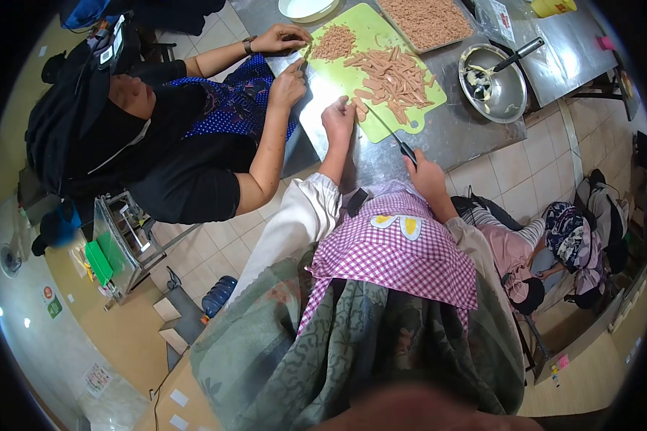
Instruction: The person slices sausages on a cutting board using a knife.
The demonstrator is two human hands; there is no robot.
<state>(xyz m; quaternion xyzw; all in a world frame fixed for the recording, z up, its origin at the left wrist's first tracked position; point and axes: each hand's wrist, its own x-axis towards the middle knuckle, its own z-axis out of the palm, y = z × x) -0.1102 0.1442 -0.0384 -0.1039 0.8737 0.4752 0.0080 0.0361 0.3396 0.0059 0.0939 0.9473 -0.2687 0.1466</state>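
Observation:
My right hand (428, 177) is wrapped round the black handle of a knife (391, 133), whose blade reaches over the near edge of a green cutting board (375, 134). My left hand (338, 119) is closed at the board's edge, its fingers on a piece of sausage (360, 110) beside the knife tip. A pile of sausage strips (394, 80) covers the board's middle and right. Finely chopped sausage (334, 42) lies at its far left, near a co-worker's hands (287, 85), which work at that edge.
A tray of chopped sausage (425, 21) stands behind the board. To the right, a steel bowl (492, 83) holds a pale mixture and a black-handled utensil (519, 54). A white bowl (308, 8) sits at the back. The co-worker (216, 136) is close on my left; other people sit at right.

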